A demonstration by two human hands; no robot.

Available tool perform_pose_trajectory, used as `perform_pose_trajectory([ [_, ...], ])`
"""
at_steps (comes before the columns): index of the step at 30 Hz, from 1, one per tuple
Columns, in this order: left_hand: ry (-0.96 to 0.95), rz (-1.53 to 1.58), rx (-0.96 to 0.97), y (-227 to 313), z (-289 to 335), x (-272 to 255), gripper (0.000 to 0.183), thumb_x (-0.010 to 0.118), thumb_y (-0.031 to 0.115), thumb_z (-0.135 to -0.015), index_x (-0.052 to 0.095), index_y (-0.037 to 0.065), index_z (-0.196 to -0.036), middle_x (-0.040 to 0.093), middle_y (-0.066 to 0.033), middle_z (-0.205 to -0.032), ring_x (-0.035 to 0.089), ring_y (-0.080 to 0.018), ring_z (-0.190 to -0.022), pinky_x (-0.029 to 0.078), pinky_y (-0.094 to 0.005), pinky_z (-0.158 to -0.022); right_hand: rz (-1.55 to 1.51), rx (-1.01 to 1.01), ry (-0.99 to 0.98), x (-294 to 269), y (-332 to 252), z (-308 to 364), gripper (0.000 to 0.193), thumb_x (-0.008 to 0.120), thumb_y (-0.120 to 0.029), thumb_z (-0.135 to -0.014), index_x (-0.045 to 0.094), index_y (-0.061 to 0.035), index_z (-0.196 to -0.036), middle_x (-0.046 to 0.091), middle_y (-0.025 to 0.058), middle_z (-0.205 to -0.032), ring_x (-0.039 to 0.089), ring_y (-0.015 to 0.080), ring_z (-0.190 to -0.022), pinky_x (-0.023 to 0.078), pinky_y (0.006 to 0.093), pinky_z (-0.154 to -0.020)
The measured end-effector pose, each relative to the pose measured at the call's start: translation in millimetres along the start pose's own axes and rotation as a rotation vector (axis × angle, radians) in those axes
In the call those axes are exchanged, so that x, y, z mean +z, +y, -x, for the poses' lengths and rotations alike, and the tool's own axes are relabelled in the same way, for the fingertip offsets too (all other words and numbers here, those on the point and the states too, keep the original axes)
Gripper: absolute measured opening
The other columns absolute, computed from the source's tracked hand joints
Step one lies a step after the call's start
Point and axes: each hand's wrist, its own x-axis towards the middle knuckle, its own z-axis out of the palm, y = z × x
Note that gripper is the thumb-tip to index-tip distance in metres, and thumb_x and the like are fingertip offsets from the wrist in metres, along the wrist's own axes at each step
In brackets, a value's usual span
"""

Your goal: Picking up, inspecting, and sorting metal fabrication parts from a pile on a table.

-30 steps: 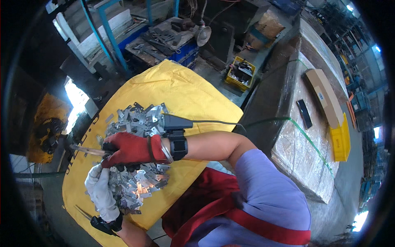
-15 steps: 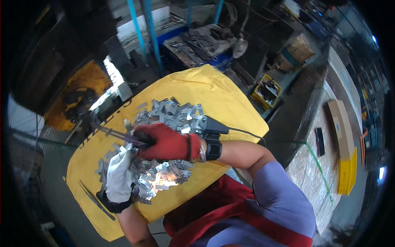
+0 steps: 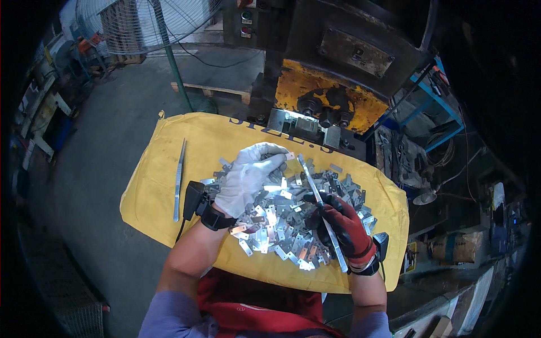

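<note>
Dark lettering [image 3: 279, 134] on yellow sheet [image 3: 147, 194] (along far edge); character [image 3: 358, 54] on rusty plate [image 3: 344, 49]; white mark [image 3: 255, 307] on red apron [image 3: 265, 322].

On my remote feed I count one heap of metal plates [image 3: 282, 228], pieces too overlapped to tally; over it, one left hand [image 3: 245, 183], one right hand [image 3: 346, 228], one held tweezers [image 3: 332, 236]; left of it, one loose tweezers [image 3: 179, 183]; beyond it, one press [image 3: 360, 110].
</note>
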Motion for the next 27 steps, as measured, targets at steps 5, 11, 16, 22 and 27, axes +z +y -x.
perform_pose_trajectory([
  [5,0.029,-0.103,-0.018,-0.9,-5.5,5.9,0.019,0.063,0.012,-0.083,0.062,0.0,-0.098,0.063,-0.0039,-0.087,0.058,-0.0081,-0.076,0.046,-0.0203,-0.067,0.027,0.043,0.003,-2.5,-7.6,2.7,0.036,0.047,-0.019,-0.092,0.048,0.0002,-0.122,0.061,0.0039,-0.079,0.053,0.0055,-0.055,0.039,0.0176,-0.047],
  [11,-0.013,-0.12,-0.078,8.1,-4.0,10.0,0.015,0.06,0.009,-0.084,0.061,0.0,-0.096,0.064,-0.0041,-0.087,0.06,-0.0081,-0.076,0.049,-0.0201,-0.068,0.009,0.064,0.01,-6.5,-4.0,-1.1,0.033,0.049,-0.02,-0.093,0.05,-0.0015,-0.12,0.062,0.0055,-0.076,0.053,0.0072,-0.051,0.04,0.0192,-0.045],
  [16,-0.07,-0.115,-0.07,-6.0,-10.3,7.1,0.016,0.057,0.007,-0.086,0.06,-0.001,-0.1,0.063,-0.0049,-0.089,0.06,-0.0085,-0.077,0.05,-0.0205,-0.069,-0.009,-0.029,0.004,-12.2,9.0,-6.3,0.031,0.05,-0.018,-0.092,0.052,-0.0017,-0.118,0.061,0.0045,-0.074,0.053,0.007,-0.05,0.04,0.0191,-0.044],
  [22,0.021,0.069,-0.052,-10.0,-16.1,1.5,0.029,0.054,0.005,-0.088,0.049,0.0,-0.116,0.062,-0.0081,-0.087,0.06,-0.0104,-0.071,0.05,-0.0217,-0.067,0.095,-0.2,0.268,-34.9,11.8,-46.7,0.021,0.05,-0.019,-0.092,0.059,-0.0029,-0.103,0.06,0.0007,-0.07,0.055,0.0061,-0.053,0.044,0.0188,-0.047],
  [27,0.085,0.048,-0.171,0.0,-10.7,8.1,0.021,0.054,0.005,-0.088,0.05,0.0,-0.109,0.061,-0.0064,-0.08,0.06,-0.0096,-0.068,0.051,-0.0204,-0.061,-0.065,-0.057,0.119,-43.3,-13.8,-74.0,0.024,0.051,-0.021,-0.092,0.059,-0.002,-0.103,0.06,-0.0002,-0.072,0.056,0.0046,-0.055,0.045,0.0181,-0.046],
])
